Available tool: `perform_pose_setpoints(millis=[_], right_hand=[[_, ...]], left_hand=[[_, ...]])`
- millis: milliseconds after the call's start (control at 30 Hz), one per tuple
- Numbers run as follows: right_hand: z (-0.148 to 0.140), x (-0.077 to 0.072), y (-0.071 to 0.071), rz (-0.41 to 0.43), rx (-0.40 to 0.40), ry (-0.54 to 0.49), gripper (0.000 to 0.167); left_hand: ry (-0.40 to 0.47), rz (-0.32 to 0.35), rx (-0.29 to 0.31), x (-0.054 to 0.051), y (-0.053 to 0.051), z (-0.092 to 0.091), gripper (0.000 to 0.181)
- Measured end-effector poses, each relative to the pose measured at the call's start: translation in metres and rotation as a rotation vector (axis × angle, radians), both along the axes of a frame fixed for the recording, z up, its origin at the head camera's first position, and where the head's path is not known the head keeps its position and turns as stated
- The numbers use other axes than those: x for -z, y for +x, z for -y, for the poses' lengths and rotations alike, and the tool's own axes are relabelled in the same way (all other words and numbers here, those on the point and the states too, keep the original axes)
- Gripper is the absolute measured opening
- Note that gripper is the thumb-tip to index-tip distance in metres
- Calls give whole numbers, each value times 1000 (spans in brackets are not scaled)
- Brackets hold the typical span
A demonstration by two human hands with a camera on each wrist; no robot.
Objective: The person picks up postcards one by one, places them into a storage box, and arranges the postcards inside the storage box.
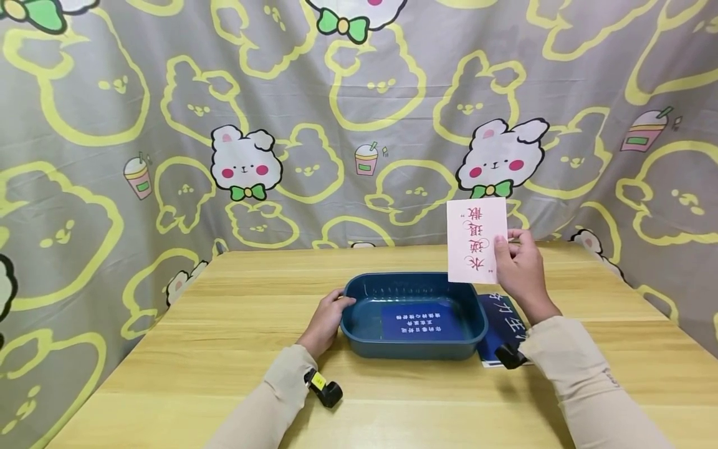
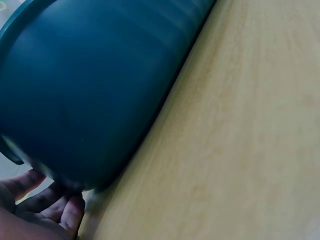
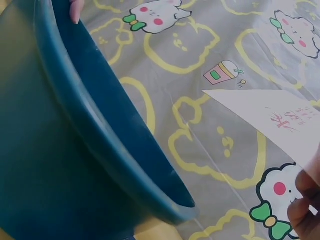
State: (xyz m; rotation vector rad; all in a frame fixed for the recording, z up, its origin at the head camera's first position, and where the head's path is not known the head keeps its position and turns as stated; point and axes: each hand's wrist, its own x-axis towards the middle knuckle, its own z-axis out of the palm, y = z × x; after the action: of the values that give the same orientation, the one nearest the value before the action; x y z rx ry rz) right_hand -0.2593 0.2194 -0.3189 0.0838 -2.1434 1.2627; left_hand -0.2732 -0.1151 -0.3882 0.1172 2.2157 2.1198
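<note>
A pale pink card (image 1: 477, 240) with red handwritten-style characters is held up by my right hand (image 1: 521, 265), thumb on its face and fingers behind. The card stands roughly upright above the right back corner of a dark teal plastic basin (image 1: 415, 350). My left hand (image 1: 327, 321) grips the basin's left end, thumb over the rim and fingers against the outer wall, as the left wrist view shows fingers (image 2: 72, 212) there. Inside the basin lies a blue card (image 1: 417, 322) with white characters. The right wrist view shows the held card (image 3: 285, 117) beyond the basin's rim (image 3: 95, 115).
Dark blue cards (image 1: 499, 330) with white writing lie on the table by the basin's right end, partly hidden by the basin and right wrist. The light wooden table (image 1: 247, 299) runs back to a grey cartoon curtain (image 1: 314, 143). A black strap device (image 1: 325, 390) sits on the left wrist.
</note>
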Motion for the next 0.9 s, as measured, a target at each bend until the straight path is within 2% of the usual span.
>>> perform_pose_setpoints(millis=[400,700,900], right_hand=[[1,4,-3,37,-72,22,40],[5,3,-2,37,-81,24,39],[6,0,0,88,-108,4,39]], left_hand=[[1,-13,-9,2,2,1,42],[-2,-23,-9,3,0,0,41],[3,-25,-11,3,-2,0,41]])
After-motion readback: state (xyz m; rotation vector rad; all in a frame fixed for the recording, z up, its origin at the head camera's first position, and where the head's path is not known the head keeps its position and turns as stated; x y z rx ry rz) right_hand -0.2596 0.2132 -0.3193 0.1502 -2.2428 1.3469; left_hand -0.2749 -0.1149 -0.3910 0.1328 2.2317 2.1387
